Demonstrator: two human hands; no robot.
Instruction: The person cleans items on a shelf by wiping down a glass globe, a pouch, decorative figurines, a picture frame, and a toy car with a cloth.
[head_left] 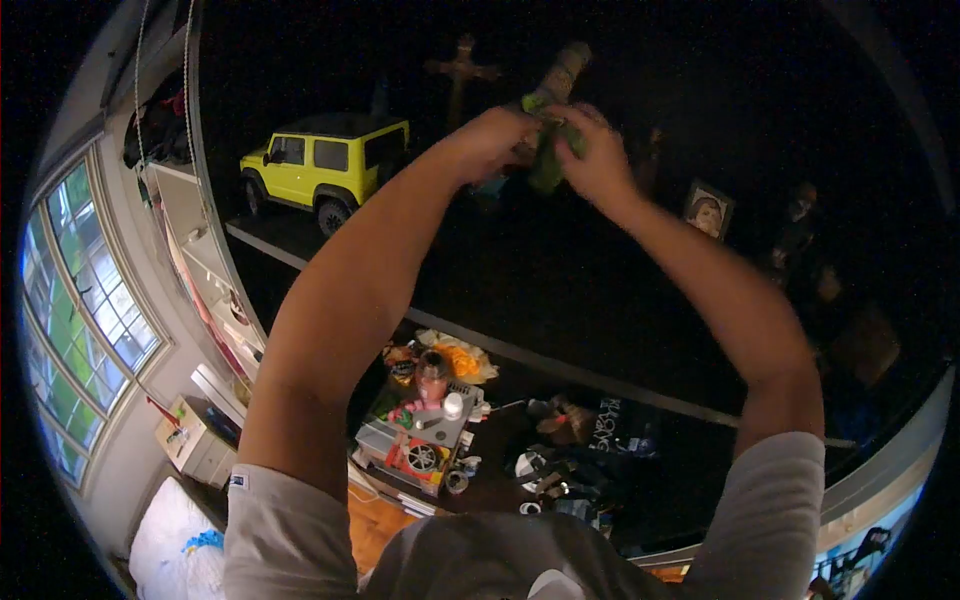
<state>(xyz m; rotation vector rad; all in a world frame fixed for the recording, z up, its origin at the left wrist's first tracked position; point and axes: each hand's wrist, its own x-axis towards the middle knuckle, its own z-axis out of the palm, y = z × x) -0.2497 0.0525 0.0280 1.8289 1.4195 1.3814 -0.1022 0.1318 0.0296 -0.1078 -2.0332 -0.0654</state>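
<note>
Both arms reach up to a dark shelf. My left hand [497, 142] and my right hand [597, 160] meet at a green object [548, 162], its outline blurred. The fingers of both hands are closed round it or pressed against it. A pale, patterned roll-like piece [566, 72] rises above the hands, tilted to the right; it seems to join the green part. Left of my left hand stands a yellow toy car [305, 165] with a black roof. A wooden cross [462, 72] stands behind the hands.
A framed picture [708, 210] and a dim figurine [800, 205] stand on the right. The shelf's light edge [560, 368] crosses below the arms. Lower down lie a box [420, 455], a white jar [453, 404] and orange cloth [460, 360]. A window [95, 300] is at the left.
</note>
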